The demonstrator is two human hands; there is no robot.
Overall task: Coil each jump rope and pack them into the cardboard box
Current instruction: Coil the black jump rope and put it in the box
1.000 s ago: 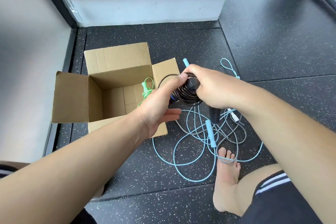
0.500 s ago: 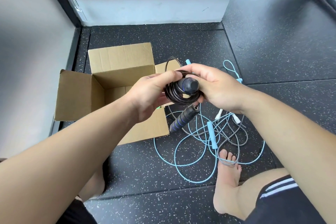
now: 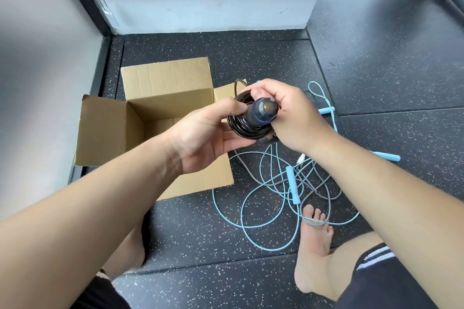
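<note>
Glossy black rope coil point(image 3: 247, 128), tight round loops, held just right of the open corrugated cardboard box point(image 3: 165, 78). Left hand point(image 3: 208, 133) cups the coil; right hand point(image 3: 293, 118) grips its round-capped handle point(image 3: 266, 108). The second handle no longer dangles below. Thin blue ropes point(image 3: 251, 208) lie loose on the speckled floor point(image 3: 200, 233).

Bare forearms, bare feet point(image 3: 315, 246), black shorts point(image 3: 381, 281) with white side stripes

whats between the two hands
In the head view, the coiled black rope and its handle lie between them. The left hand holds the coil and the right hand grips the handle.
</note>
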